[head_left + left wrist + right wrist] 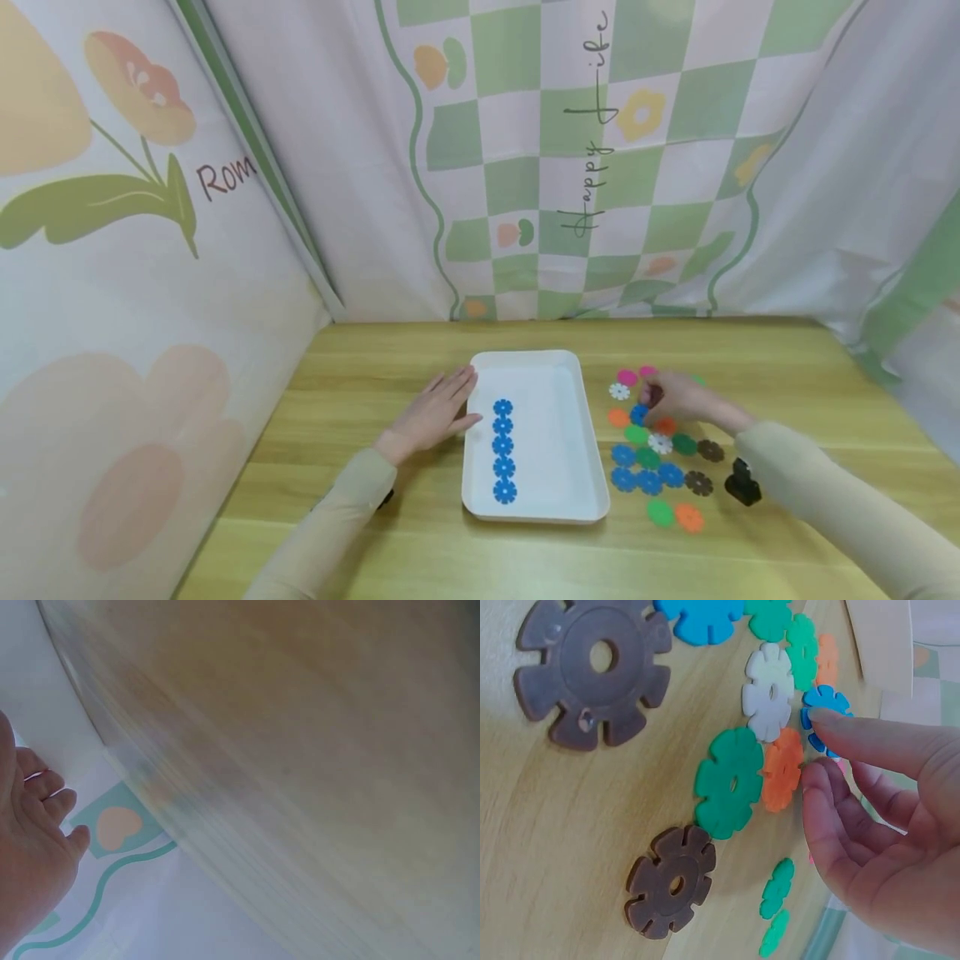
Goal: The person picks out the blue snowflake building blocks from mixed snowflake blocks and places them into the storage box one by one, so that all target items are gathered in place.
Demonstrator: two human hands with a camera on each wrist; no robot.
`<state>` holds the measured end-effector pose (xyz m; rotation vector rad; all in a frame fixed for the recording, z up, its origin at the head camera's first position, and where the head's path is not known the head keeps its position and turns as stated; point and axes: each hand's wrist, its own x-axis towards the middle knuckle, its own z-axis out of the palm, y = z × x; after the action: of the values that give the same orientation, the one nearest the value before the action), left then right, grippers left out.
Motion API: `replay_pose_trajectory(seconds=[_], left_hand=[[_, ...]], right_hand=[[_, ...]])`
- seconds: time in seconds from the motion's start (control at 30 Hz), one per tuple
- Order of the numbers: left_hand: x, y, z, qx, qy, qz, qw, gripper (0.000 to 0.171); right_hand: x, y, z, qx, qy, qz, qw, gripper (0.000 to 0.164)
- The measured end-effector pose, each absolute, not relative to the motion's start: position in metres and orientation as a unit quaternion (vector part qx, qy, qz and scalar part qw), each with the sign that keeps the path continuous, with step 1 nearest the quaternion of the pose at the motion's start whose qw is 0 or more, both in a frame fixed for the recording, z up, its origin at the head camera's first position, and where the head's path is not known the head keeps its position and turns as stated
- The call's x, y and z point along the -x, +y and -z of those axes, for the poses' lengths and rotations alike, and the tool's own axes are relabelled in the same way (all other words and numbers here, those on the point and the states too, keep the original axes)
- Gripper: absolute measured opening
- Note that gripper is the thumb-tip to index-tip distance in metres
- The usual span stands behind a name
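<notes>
My right hand (678, 398) bends over a scatter of notched plastic discs right of the white tray (551, 467). Its thumb and fingers pinch a blue notched disc (826, 720), which looks tilted against the flat ones around it. Close by lie an orange disc (782, 771), a white disc (769, 691) and a dark green disc (730, 784). My left hand (435, 412) rests at the tray's left rim with its fingers straight; the left wrist view shows the same hand (41, 832) at its edge. Inside the tray, a column of several blue discs (503, 446) runs lengthwise.
Nearer the front are more blue discs (648, 481), brown discs (699, 482), a light green disc (661, 512) and an orange disc (689, 517). Pink discs (627, 378) lie farther back. A small black device (742, 483) is beside the right sleeve. A patterned curtain (570, 208) hangs behind the table.
</notes>
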<state>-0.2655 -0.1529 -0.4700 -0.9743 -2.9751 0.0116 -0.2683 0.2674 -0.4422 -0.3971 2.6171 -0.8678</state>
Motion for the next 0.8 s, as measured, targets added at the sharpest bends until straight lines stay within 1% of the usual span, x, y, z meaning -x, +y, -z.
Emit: replay_pose_trajectory(seconds=[0.33,0.57,0.8], left_hand=[[0.267,-0.153,0.473,0.311,-0.950,0.001,0.011,0.075],[0.267,-0.153,0.471,0.315,-0.949,-0.002,0.005,0.075],[0.267,-0.153,0.471,0.313,-0.950,-0.006,0.002,0.075]], right_hand=[[0.264,0.269,0.431,0.158,0.917,0.324,0.172,0.016],[0.264,0.268,0.422,0.177,0.914,0.332,0.155,0.016],[0.261,0.259,0.412,0.184,0.901,0.355,0.170,0.019]])
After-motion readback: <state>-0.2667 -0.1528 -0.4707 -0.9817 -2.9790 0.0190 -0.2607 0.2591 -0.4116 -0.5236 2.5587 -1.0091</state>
